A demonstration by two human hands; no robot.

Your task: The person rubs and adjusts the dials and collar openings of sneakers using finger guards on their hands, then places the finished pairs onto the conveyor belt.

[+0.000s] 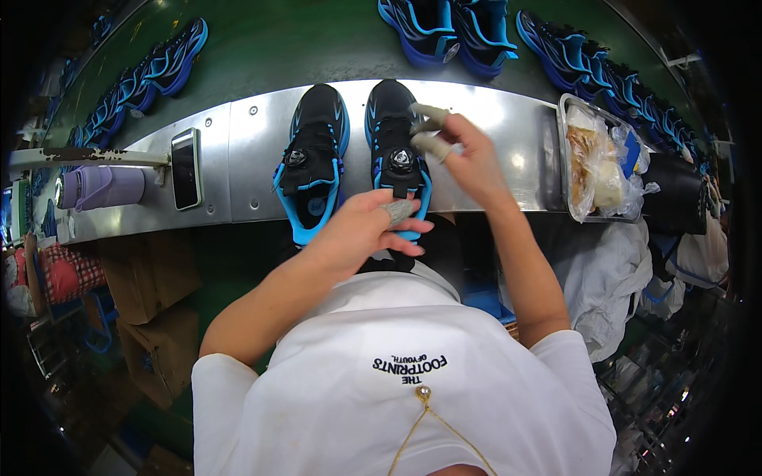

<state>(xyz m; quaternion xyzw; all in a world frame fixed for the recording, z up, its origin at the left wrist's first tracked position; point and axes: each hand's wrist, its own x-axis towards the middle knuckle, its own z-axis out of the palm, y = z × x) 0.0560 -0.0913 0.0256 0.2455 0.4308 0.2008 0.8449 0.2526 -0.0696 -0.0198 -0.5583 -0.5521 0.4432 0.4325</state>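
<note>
Two black sneakers with bright blue edging lie side by side, toes away from me: a left-hand shoe [313, 155] and a right-hand shoe [390, 107]. Each has a round dial on its tongue. My left hand [369, 226] is over the heel opening of the right-hand shoe, by its tongue, fingers apart; a cover wraps one finger. Pale covers are on several fingers of my right hand [468, 151], which is spread at that shoe's right side. Whether its fingertips touch the upper I cannot tell.
A steel ledge [254, 159] carries a phone [186, 169], a lilac bottle [107, 187] and a metal tray [565, 151] of plastic-wrapped items. Beyond it, more sneakers [421, 36] stand on the green belt [278, 44]. Cardboard boxes [151, 278] sit below left.
</note>
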